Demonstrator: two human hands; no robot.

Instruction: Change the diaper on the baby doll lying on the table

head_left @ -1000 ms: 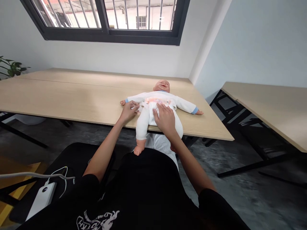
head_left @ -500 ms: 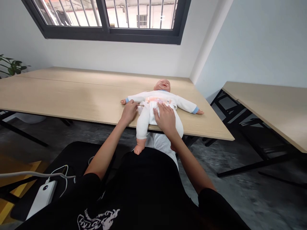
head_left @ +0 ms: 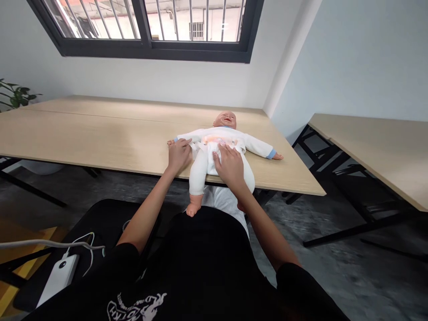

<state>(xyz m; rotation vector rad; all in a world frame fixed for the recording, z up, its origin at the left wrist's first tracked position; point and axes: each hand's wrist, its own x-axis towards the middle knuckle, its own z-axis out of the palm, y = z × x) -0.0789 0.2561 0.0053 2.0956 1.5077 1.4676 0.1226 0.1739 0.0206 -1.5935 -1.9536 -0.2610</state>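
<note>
Baby doll (head_left: 214,136) on its back across the desk (head_left: 100,133), legs running over the near edge! Far left, the left hand (head_left: 179,155) comes in at the waist of the white romper (head_left: 200,145), fingers bent down on the fabric, and I can't tell if they're gripping. Right hand (head_left: 230,167) open, palm down on the belly. It looks light, soft and floppy: take it by the torso.

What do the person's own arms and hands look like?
Both arms come bare out of black short sleeves. The left hand and right hand wear no gloves, and no watch or cable shows on them. The black shirt carries a white print.
</note>
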